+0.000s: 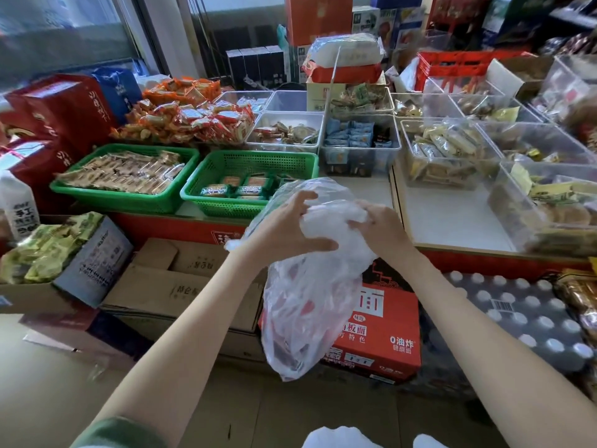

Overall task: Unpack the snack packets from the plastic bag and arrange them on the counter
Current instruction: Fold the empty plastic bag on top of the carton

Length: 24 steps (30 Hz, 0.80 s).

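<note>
Though hands (287,229) (382,231) grip bag (336,257), packets (286,347) blurred, perhaps red

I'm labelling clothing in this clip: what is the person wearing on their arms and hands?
Both forearms are bare. A green sleeve shows high on the left arm; none shows on the right. The left hand and right hand show no gloves, rings or watch.

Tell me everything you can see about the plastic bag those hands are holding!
The thin, crinkly, see-through whitish plastic bag hangs in the air, bunched up at its top. The left hand and the right hand both grip that bunched top with curled fingers. Blurry red packets show through its sides. Its bottom dangles in front of an orange-red cardboard box.
</note>
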Each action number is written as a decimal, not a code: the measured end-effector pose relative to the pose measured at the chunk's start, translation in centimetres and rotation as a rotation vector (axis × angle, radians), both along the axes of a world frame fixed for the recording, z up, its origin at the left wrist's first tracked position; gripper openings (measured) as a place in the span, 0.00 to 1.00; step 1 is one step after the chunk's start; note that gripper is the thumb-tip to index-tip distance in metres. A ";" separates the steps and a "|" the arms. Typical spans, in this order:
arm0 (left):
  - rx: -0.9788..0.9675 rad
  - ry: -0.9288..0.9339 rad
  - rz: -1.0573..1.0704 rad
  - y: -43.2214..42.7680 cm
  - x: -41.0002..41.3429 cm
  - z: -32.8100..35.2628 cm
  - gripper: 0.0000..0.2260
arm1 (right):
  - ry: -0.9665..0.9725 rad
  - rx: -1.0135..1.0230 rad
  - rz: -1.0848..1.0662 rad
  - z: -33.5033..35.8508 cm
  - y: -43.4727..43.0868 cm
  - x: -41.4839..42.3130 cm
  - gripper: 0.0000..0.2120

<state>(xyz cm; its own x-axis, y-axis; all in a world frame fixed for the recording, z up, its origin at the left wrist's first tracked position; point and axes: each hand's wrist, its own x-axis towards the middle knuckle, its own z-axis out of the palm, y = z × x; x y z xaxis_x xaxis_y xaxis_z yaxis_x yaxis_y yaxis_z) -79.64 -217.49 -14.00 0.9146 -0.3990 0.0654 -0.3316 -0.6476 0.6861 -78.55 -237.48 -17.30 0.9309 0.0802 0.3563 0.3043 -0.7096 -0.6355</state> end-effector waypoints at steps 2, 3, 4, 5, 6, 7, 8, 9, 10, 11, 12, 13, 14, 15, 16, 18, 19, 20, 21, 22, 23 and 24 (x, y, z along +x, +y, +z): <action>0.246 -0.052 0.026 -0.2 -0.5 -1.6 0.40 | 0.082 0.143 -0.023 -0.4 -0.7 -0.3 0.05; 0.342 -0.116 0.055 -0.6 -0.6 -2.7 0.38 | 0.099 0.178 -0.014 -0.6 -0.8 -0.6 0.05; 0.370 -0.190 0.083 -1.1 -0.6 -3.7 0.34 | 0.120 0.210 -0.014 -0.9 -1.0 -0.9 0.06; 0.330 -0.253 0.118 -1.5 -0.4 -4.6 0.28 | 0.125 0.225 -0.015 -1.1 -1.2 -1.1 0.06; 0.267 -0.313 0.147 -1.8 -0.2 -5.2 0.22 | 0.125 0.185 -0.029 -1.3 -1.5 -1.3 0.06; 0.239 -0.352 0.163 -2.0 0.1 -5.7 0.17 | 0.119 0.085 -0.044 -1.6 -2.0 -1.4 0.07; 0.262 -0.387 0.157 -2.1 0.3 -6.0 0.15 | 0.126 -0.076 -0.072 -1.7 -2.6 -1.4 0.09; 0.313 -0.430 0.138 -2.2 0.5 -6.2 0.16 | 0.176 -0.261 -0.104 -1.5 -3.0 -1.5 0.16; 0.369 -0.486 0.119 -2.3 0.7 -6.4 0.18 | 0.265 -0.438 -0.105 -1.1 -3.3 -1.6 0.31; 0.416 -0.550 0.109 -2.5 0.8 -6.4 0.20 | 0.324 -0.566 -0.063 -0.3 -3.4 -2.0 0.46; 0.455 -0.622 0.096 -2.9 1.0 -6.4 0.22 | 0.300 -0.646 0.013 0.5 -3.1 -2.5 0.55; 0.488 -0.682 0.083 -3.4 1.1 -6.5 0.23 | 0.215 -0.687 0.110 1.3 -2.4 -3.2 0.59; 0.514 -0.738 0.079 -3.9 1.2 -6.6 0.22 | 0.128 -0.703 0.189 1.7 -1.6 -3.7 0.61; 0.535 -0.783 0.082 -4.3 1.2 -6.7 0.21 | 0.084 -0.709 0.238 2.0 -0.6 -4.2 0.61; 0.545 -0.818 0.085 -4.7 1.3 -6.7 0.20 | 0.071 -0.726 0.244 1.9 0.3 -4.3 0.61; 0.510 -0.861 0.082 -5.3 1.3 -6.5 0.18 | 0.066 -0.757 0.147 0.9 1.3 -3.9 0.54; 0.480 -0.870 0.086 -5.4 1.2 -6.4 0.17 | 0.027 -0.747 0.064 0.4 1.2 -3.5 0.48; 0.441 -0.874 0.098 -5.5 1.1 -6.4 0.16 | -0.019 -0.713 -0.011 0.0 0.7 -3.2 0.41; 0.393 -0.866 0.116 -5.4 1.0 -6.6 0.14 | -0.051 -0.660 -0.051 -0.2 0.4 -3.0 0.35; 0.339 -0.842 0.137 -5.2 0.9 -7.0 0.14 | -0.083 -0.593 -0.052 -0.4 0.0 -2.8 0.28; 0.303 -0.793 0.162 -5.1 0.7 -7.3 0.17 | -0.112 -0.520 -0.034 -0.7 -0.5 -2.7 0.22; 0.311 -0.692 0.168 -5.0 0.3 -7.6 0.25 | -0.145 -0.451 -0.021 -1.1 -0.9 -2.5 0.19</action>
